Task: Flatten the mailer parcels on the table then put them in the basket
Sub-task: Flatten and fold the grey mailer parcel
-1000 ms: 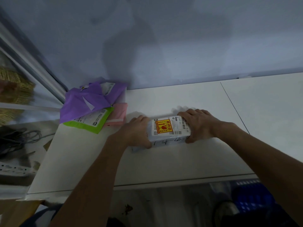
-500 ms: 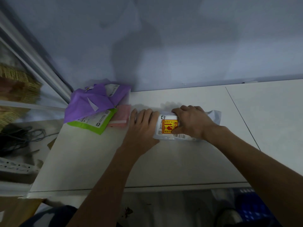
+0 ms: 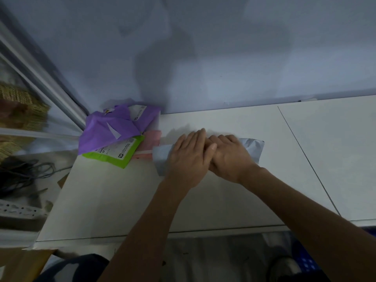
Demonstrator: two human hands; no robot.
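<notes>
Left hand (image 3: pixel 188 157): palm down, fingers extended toward 12 o'clock, grip released, pressing grey mailer (image 3: pixel 254 146).
Right hand (image 3: pixel 228 157): flat, grip released, touching left hand.
Mailer: mid-bench (image 3: pixel 114 204).

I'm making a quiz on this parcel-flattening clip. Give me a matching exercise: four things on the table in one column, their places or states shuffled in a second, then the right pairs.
Things:
1. white mailer
2. purple mailer
3. green mailer
4. pink mailer

Places or states:
A. crumpled, on top of the pile by the table's left edge
B. partly under the purple one, label up
C. pressed flat under both hands
D. between the green mailer and the white one

Pairs: 1-C, 2-A, 3-B, 4-D
</notes>
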